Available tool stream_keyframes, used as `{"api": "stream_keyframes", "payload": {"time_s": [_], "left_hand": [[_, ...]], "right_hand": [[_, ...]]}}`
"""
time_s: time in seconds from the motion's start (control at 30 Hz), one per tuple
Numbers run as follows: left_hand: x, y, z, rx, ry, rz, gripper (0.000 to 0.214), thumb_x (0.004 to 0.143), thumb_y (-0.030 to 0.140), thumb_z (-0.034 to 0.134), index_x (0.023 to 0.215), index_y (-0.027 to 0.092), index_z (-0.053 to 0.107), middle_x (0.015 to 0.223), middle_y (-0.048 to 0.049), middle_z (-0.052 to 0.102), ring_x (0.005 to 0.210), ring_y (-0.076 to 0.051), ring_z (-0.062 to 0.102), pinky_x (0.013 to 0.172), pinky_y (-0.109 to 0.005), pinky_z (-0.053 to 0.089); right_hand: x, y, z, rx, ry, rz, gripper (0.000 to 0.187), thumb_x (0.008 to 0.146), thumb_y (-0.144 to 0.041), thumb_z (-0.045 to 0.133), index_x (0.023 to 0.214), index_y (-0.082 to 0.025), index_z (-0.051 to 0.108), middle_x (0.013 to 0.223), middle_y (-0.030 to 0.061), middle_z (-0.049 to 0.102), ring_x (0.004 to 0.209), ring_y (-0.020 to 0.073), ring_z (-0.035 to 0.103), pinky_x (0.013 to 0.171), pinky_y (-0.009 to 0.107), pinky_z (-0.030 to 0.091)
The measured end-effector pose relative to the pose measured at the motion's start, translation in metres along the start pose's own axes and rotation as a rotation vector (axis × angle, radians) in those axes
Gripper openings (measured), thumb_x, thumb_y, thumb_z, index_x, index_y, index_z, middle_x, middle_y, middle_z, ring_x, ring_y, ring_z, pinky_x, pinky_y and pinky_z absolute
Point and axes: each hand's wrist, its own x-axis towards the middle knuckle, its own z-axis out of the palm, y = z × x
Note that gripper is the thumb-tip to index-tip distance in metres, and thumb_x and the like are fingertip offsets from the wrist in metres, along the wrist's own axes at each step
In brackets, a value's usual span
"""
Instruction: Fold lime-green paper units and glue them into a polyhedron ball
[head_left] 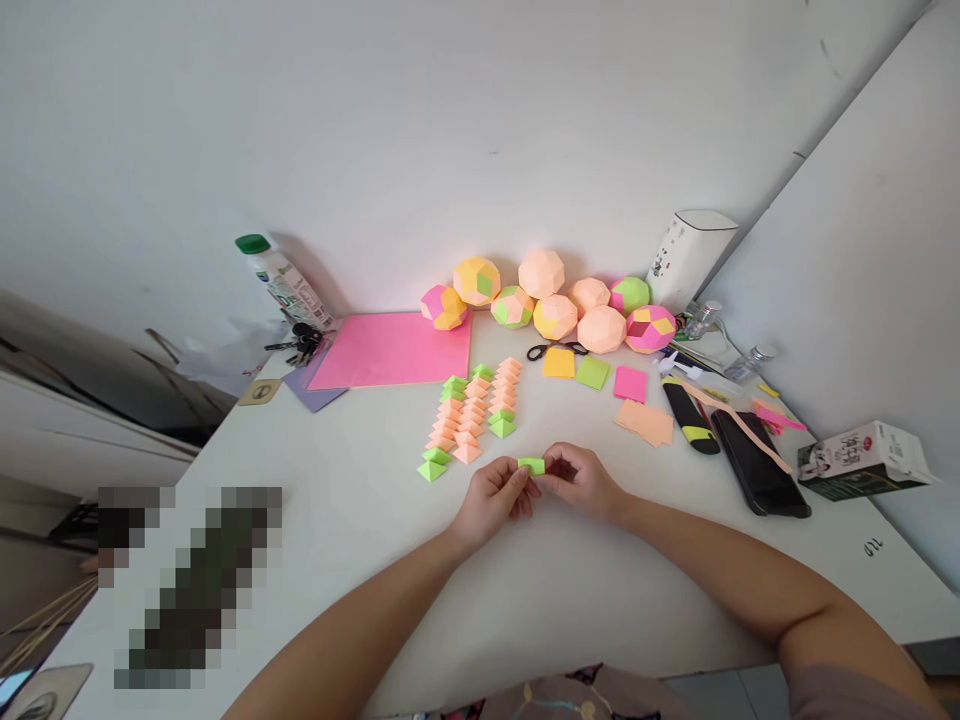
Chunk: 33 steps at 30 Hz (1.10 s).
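Note:
My left hand (496,496) and my right hand (580,478) meet over the white table (360,540), both pinched on a small folded green paper piece (532,465) held between their fingertips. Just beyond them lie rows of small folded orange and green paper units (472,412). Further back, against the wall, sit several paper polyhedron balls (559,298) in orange, yellow, pink and green.
A pink paper sheet (394,348) lies at the back left beside keys (301,342) and a green-capped bottle (279,277). Small paper squares (592,372), scissors (546,350), a black phone (759,462), a highlighter (691,416) and a carton (862,462) are at the right.

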Motion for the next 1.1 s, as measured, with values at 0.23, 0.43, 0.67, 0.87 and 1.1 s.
{"api": "stream_keyframes", "payload": {"time_s": [0.23,0.43,0.67,0.87,1.1], "left_hand": [[-0.001,0.003,0.002,-0.009,0.002,-0.01,0.034,0.082,0.05,0.052,0.071,0.018,0.047,0.061,-0.0007,0.064,0.044,-0.01,0.054,0.042,-0.021,0.039],[0.0,0.002,0.002,-0.004,0.02,-0.019,0.035,0.081,0.051,0.053,0.071,0.018,0.047,0.06,-0.0002,0.064,0.043,-0.009,0.053,0.041,-0.021,0.039],[0.0,0.002,0.002,0.017,0.017,-0.021,0.036,0.08,0.052,0.053,0.069,0.018,0.046,0.057,0.0011,0.062,0.042,-0.009,0.052,0.041,-0.021,0.038],[-0.001,0.001,0.003,0.037,0.012,-0.012,0.035,0.08,0.051,0.053,0.07,0.018,0.048,0.057,0.001,0.062,0.042,-0.009,0.052,0.041,-0.021,0.038],[-0.001,0.0,0.002,0.037,0.005,0.006,0.035,0.081,0.051,0.052,0.07,0.019,0.046,0.058,0.0006,0.063,0.042,-0.01,0.053,0.041,-0.021,0.038]], "right_hand": [[0.0,0.001,0.001,-0.036,0.044,-0.083,0.022,0.078,-0.037,0.061,0.073,-0.019,0.05,0.063,-0.0027,0.048,0.055,0.0108,0.042,0.051,0.025,0.037],[0.001,0.003,0.001,-0.075,0.015,-0.07,0.024,0.08,-0.037,0.06,0.07,-0.018,0.05,0.061,-0.0027,0.048,0.053,0.0099,0.039,0.05,0.023,0.035],[0.004,0.0,-0.005,-0.158,-0.037,-0.103,0.024,0.081,-0.036,0.057,0.068,-0.018,0.049,0.059,-0.0029,0.046,0.053,0.0098,0.039,0.049,0.023,0.034],[0.007,-0.002,-0.009,-0.178,-0.109,-0.112,0.016,0.079,-0.029,0.057,0.071,-0.017,0.051,0.061,-0.0017,0.048,0.055,0.011,0.042,0.052,0.024,0.036],[0.006,-0.003,-0.008,-0.004,-0.142,0.088,0.018,0.075,-0.032,0.061,0.072,-0.016,0.052,0.061,-0.0033,0.045,0.055,0.0098,0.04,0.051,0.023,0.034]]}}
